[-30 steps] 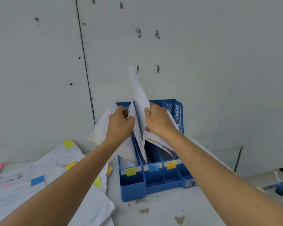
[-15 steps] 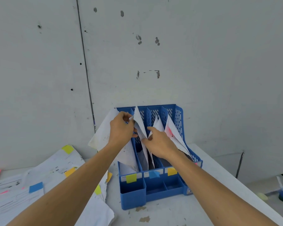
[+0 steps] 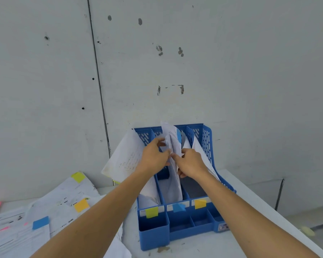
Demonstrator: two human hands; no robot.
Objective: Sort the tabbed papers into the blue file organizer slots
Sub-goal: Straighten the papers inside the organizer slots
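Since 1 s back the sheet (image 3: 171, 138) has dropped from high above the organizer (image 3: 209, 146) and now stands upright in the middle slot. Its blue tab (image 3: 179, 135) shows near the top edge. Left hand (image 3: 153, 155): fingers pinch the sheet's left edge. Right hand (image 3: 190, 162): thumb and fingers pinch it from the right. Step in hand, likely: seating this sheet behind the blue label (image 3: 178, 207). Next move probably calls for letting go with both hands, then picking 1 more from the pile (image 3: 63, 202) lying left on the surface (image 3: 194, 244).
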